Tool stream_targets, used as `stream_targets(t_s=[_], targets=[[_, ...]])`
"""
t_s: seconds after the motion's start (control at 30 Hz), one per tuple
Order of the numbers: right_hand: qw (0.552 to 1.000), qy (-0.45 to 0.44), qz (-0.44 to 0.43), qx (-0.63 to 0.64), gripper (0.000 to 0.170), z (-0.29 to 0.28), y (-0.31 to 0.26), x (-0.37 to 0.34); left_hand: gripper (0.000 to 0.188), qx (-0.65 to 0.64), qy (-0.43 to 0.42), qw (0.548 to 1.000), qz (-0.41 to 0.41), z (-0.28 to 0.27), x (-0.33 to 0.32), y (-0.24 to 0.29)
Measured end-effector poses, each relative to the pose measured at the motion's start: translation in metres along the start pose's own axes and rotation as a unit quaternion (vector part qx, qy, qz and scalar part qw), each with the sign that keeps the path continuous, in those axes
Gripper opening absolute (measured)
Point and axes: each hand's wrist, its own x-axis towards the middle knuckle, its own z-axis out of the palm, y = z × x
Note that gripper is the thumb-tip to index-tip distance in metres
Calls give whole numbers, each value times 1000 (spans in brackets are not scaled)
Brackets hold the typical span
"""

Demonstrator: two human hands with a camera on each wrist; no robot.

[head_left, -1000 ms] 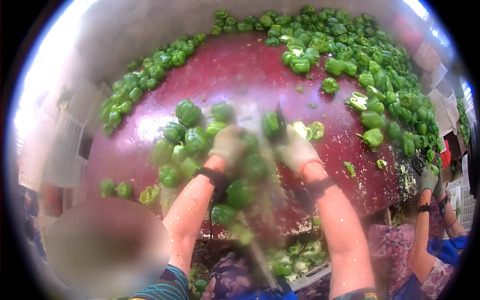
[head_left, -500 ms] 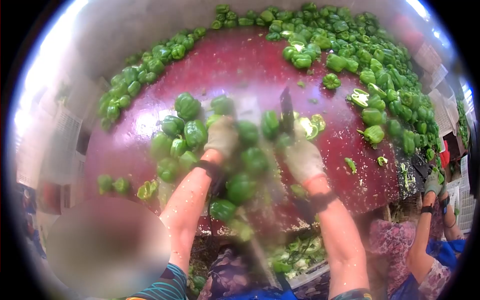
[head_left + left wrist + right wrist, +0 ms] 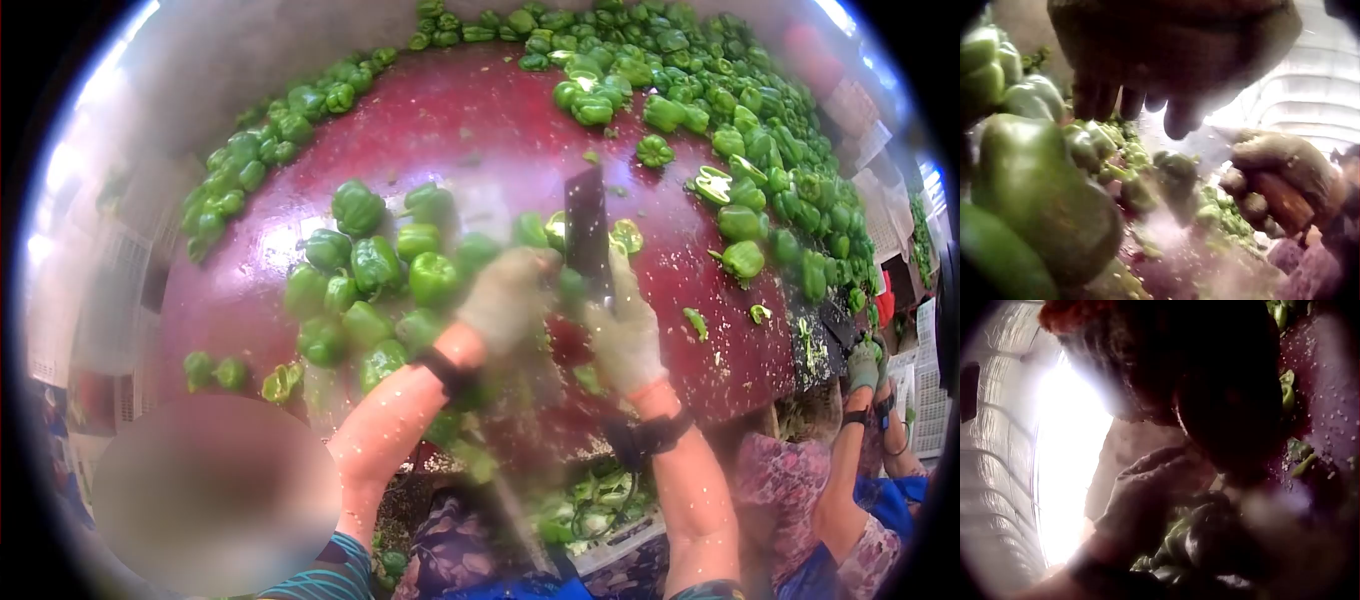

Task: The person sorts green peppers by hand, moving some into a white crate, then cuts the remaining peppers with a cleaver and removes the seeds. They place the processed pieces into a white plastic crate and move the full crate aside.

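My gloved left hand (image 3: pixel 508 297) reaches over the pile toward the knife, to the right of several whole green bell peppers (image 3: pixel 434 279). Its fingers hang down loosely in the left wrist view, with no pepper in their grasp. In my gloved right hand (image 3: pixel 625 330) I grip a broad-bladed knife (image 3: pixel 587 220), its blade pointing away from me. The brown handle (image 3: pixel 1282 201) shows within the curled right fingers in the left wrist view. A dark green pepper (image 3: pixel 572 287) lies between the two hands, partly blurred. Beside the blade is a cut pepper piece (image 3: pixel 627 236).
A large heap of peppers (image 3: pixel 790 180) covers the right and back of the red table (image 3: pixel 440 120); another row (image 3: pixel 240 165) lines the left. Below the front edge sits a container of pepper scraps (image 3: pixel 590 510). Another person's gloved hands (image 3: pixel 862 365) work at the far right.
My left hand has moved rightward from among the peppers toward the knife. The right hand has turned, so the blade now shows its broad face.
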Motion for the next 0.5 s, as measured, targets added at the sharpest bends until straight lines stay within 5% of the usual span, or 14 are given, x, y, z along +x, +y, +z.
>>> stream_targets(t_s=[0.03, 0.07, 0.2, 0.3, 0.43, 0.5], targets=[[1000, 6, -7, 5, 75, 1, 2, -4, 35, 1, -4, 999, 35, 12, -2, 6], [1000, 11, -14, 9, 75, 2, 4, -7, 37, -82, -29, 996, -19, 12, -5, 23], [994, 44, 57, 77, 71, -3, -1, -15, 35, -48, -52, 997, -35, 28, -1, 39], [991, 121, 4, 66, 69, -14, 8, -16, 33, 46, -107, 993, -28, 38, 1, 21], [978, 146, -138, -54, 69, -40, 2, -19, 32, 130, 108, 985, 24, 3, -8, 5], [991, 80, -101, -37, 71, -44, -10, -25, 31, 241, 70, 961, -116, -27, -3, 13]])
